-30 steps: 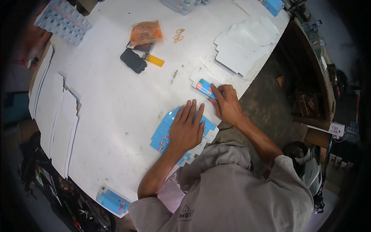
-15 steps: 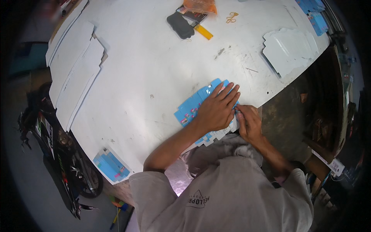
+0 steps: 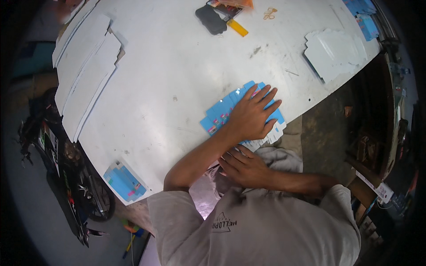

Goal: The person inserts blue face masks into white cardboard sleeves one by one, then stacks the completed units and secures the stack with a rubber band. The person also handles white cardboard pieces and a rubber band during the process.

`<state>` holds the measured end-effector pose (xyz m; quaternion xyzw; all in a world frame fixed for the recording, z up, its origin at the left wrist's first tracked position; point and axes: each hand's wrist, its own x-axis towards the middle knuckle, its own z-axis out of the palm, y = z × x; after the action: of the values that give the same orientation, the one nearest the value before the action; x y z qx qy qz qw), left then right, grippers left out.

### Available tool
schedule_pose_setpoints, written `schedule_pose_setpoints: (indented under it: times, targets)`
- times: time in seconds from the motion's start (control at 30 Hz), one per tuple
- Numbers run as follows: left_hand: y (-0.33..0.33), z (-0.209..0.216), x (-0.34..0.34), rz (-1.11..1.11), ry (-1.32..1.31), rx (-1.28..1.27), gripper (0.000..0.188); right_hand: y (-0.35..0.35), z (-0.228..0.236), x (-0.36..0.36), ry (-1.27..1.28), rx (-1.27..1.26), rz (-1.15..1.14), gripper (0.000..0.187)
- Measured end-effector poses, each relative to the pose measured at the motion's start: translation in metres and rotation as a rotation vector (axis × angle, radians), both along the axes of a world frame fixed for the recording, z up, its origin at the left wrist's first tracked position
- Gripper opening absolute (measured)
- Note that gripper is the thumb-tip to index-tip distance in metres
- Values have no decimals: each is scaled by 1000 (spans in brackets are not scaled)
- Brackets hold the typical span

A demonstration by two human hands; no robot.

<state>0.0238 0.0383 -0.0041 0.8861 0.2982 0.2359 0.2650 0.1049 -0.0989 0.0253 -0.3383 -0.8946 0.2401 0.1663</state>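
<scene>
Flat on a stack of blue die-cut carton blanks [image 3: 217,111] lies my left hand [image 3: 255,115], palm down with its fingers spread. The blanks rest at the near edge of the table, with pink and white print showing on top and white stepped edges on the near right side. My right hand [image 3: 242,166] is at the near edge of the stack, close under my left forearm. Its fingers are stretched out and apart, with the tips partly hidden by that forearm. I cannot tell whether they touch the blanks.
The white table [image 3: 155,75] carries large white cardboard sheets [image 3: 88,66] at left and white blanks [image 3: 335,53] at right. Another blue blank [image 3: 125,184] sits at the near left corner. Toward the back are a dark grey case [image 3: 211,20], a yellow-handled tool [image 3: 238,27] and scissors [image 3: 270,13].
My right hand has left the right edge of the stack and moved left to its near edge, its fingers now extended. My left hand stays on the blanks, its fingers spread wider.
</scene>
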Motion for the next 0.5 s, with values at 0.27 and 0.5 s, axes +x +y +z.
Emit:
schedule_pose_setpoints:
  times: [0.27, 0.5]
  targets:
    - [1, 0, 5, -12, 103, 33, 53, 25, 29, 47, 242, -9, -118, 41]
    - [3, 3, 6, -32, 110, 150, 57, 83, 32, 175, 176, 104, -777, 20]
